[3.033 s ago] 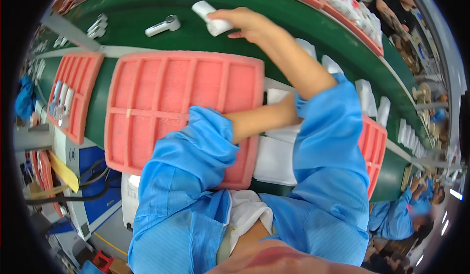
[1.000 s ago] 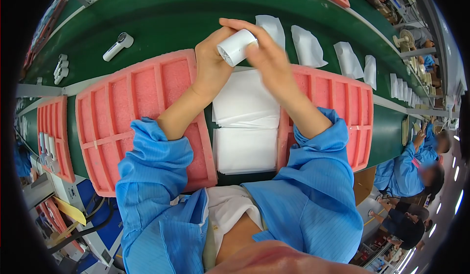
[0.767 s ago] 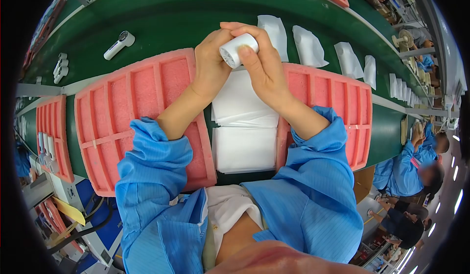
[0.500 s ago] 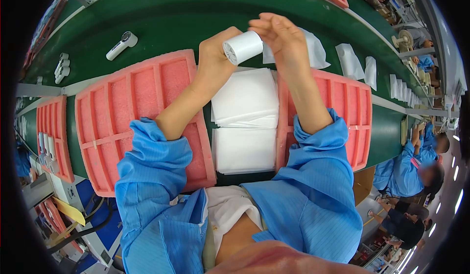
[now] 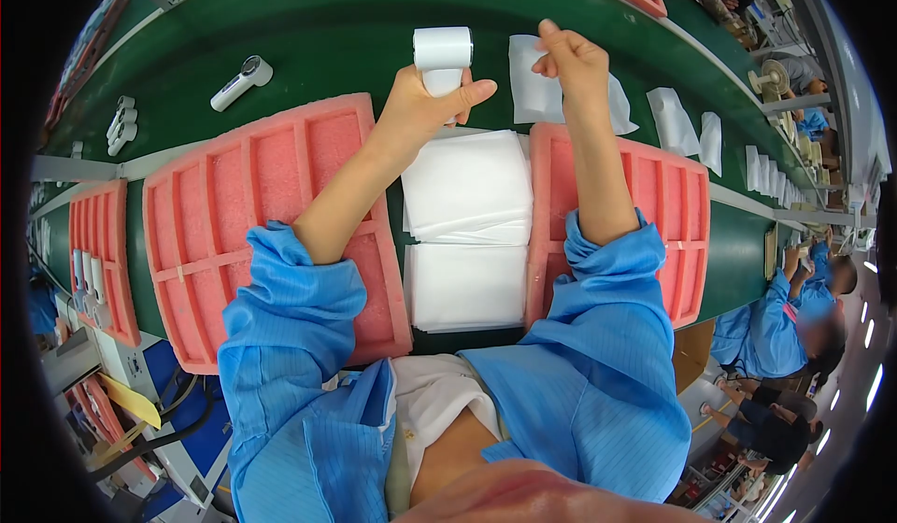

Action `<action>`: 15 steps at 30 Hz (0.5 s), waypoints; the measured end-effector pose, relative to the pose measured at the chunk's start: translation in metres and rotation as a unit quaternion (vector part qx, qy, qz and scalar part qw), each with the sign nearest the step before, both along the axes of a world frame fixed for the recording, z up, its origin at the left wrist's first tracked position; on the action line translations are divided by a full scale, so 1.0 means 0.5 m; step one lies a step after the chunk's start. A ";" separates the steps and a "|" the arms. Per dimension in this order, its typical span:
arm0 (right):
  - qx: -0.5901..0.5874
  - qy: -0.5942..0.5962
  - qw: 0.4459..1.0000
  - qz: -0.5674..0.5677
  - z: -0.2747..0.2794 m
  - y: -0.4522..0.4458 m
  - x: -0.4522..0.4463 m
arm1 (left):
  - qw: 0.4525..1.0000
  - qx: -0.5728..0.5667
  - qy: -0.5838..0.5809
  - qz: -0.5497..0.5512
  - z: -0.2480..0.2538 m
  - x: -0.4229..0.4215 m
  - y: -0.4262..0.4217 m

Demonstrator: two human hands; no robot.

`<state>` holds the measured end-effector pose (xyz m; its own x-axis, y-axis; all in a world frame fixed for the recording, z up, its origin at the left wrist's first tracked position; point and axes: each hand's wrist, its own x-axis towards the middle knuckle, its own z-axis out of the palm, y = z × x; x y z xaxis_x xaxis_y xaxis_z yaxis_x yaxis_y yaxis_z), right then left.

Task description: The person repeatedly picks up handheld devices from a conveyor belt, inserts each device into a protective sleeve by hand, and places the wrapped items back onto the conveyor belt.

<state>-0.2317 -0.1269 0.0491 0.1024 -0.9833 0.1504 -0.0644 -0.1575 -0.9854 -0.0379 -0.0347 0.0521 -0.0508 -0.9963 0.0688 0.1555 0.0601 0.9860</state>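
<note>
White, smooth-looking casing covers the handheld device (image 5: pixel 443 48), which is beyond the white sheet stack (image 5: pixel 467 185), its barrel crosswise and its handle running back toward the stack. The left hand (image 5: pixel 420 103) wraps the handle, hiding its lower end. Beyond the stack's right corner, apart from the device, the right hand (image 5: pixel 579 70) has curled fingers overlapping a white pouch (image 5: pixel 533 96); whether they pinch it, I cannot tell. Its wrist partly covers another pouch (image 5: pixel 619 110). Pink trays (image 5: pixel 179 271) flank the stack.
</note>
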 end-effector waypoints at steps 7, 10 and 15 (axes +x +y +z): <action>-0.034 -0.073 0.984 0.157 0.063 0.091 0.066 | 0.964 -0.143 -0.183 0.129 -0.026 -0.015 -0.005; -0.101 0.085 0.973 0.191 0.038 0.118 0.082 | 0.941 -0.146 -0.287 0.106 -0.029 -0.008 0.005; 0.001 0.048 0.984 0.172 0.061 0.064 0.025 | 0.973 -0.140 -0.183 -0.014 -0.043 -0.015 0.000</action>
